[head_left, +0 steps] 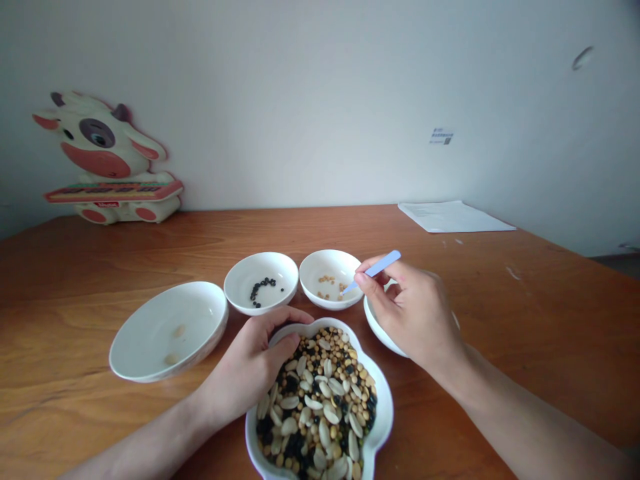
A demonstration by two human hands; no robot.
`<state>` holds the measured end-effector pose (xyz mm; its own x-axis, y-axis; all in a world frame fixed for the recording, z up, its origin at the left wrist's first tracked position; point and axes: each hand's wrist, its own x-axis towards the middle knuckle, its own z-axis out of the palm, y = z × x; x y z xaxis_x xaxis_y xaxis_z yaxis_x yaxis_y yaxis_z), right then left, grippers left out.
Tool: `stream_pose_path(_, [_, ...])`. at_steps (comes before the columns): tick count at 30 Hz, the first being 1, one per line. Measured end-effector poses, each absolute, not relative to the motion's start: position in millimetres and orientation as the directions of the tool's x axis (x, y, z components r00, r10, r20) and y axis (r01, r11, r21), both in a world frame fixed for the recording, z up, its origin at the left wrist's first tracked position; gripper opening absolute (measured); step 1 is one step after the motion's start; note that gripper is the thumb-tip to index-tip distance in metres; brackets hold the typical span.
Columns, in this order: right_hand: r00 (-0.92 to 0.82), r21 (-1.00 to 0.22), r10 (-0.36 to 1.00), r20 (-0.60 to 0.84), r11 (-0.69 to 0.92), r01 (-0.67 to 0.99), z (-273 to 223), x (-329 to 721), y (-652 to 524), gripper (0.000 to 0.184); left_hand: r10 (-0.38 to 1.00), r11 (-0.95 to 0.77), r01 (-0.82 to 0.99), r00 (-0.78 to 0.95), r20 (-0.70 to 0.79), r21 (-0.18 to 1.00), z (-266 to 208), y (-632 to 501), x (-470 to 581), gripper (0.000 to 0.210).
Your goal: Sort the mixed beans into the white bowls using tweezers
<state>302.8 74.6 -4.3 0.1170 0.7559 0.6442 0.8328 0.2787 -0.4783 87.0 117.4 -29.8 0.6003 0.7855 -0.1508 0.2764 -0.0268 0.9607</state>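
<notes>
My left hand [250, 367] is closed on the upper left rim of a white, lobed dish [384, 407], its thumb over the edge. Mixed peanuts [330, 413], yellow beans and black beans fill that dish. Between the thumb and fingers of my right hand [423, 313] are light-blue tweezers [383, 264]. Their tips point down into a white bowl [311, 267] with several small yellow beans [326, 280]; whether they grip a bean I cannot tell. Under my right hand, another white bowl [383, 330] is mostly hidden.
A white bowl [239, 287] of black beans [257, 290] stands left of the yellow-bean bowl. Farther left, a larger white bowl [140, 337] holds two pale pieces. A cow-shaped toy keyboard [115, 193] and white papers [455, 217] lie along the wall on the wooden table [545, 313].
</notes>
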Motion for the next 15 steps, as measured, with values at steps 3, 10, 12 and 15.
stream_pose_path(3, [0.115,-0.470,0.758,0.642,0.271,0.840,-4.1,302.3,74.6,0.011,0.785,-0.022,0.274,0.600,-0.153,0.962,-29.9,117.7,87.3,0.027])
stream_pose_path(10, [0.141,-0.489,0.749,0.648,0.267,0.831,-5.7,303.4,75.3,0.008,0.788,-0.031,0.281,0.597,-0.149,0.959,-31.1,117.3,85.1,0.025])
stream_pose_path(12, [0.145,-0.497,0.742,0.655,0.279,0.821,-6.2,304.0,74.8,0.008,0.788,-0.035,0.279,0.599,-0.145,0.960,-31.7,116.8,84.5,0.025])
stream_pose_path(15, [0.135,-0.505,0.738,0.661,0.304,0.808,-5.8,304.2,73.1,0.008,0.792,-0.048,0.275,0.596,-0.131,0.960,-32.7,116.7,84.5,0.025])
